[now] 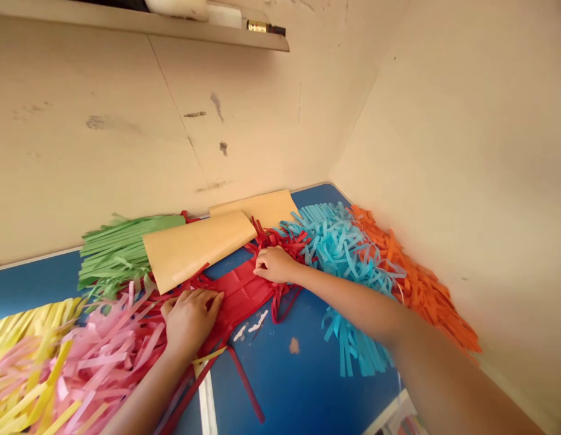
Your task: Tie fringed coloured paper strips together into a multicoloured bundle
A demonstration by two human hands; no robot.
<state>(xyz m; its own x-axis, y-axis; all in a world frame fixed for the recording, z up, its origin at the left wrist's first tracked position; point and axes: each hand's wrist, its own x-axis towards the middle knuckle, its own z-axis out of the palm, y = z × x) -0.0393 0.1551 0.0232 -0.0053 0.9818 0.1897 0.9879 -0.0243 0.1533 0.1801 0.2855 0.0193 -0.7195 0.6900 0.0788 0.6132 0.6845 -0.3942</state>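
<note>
At the far left of the blue bench (284, 389) lies yellow fringed paper (35, 323), with pink fringed paper (108, 347) overlapping it on the right. Behind these is green fringed paper (121, 244), its right part covered by the front tan sheet (201, 244).

The left hand (192, 317) rests on the left part of the red paper (244, 289), fingers bent; whether it grasps the paper cannot be told. The red paper lies between the two hands, in the middle of the bench. Its central band is flat, bright red and lightly creased; narrow strips spread in tangles at both ends, and a strip trails toward the near side. The right hand (276, 264) is at the right end of the band, fingers curled in toward the thumb; whether paper is caught between them cannot be told.

The rear tan sheet (266, 208) lies beyond, near the wall. To the right are light-blue fringed paper (339, 244), loosely tangled, and orange fringed paper (425, 296) along the right wall.

Count: one mass of fringed paper in each of six colours; two tan sheets; two white marks (257, 321) on the bench; two hands.
</note>
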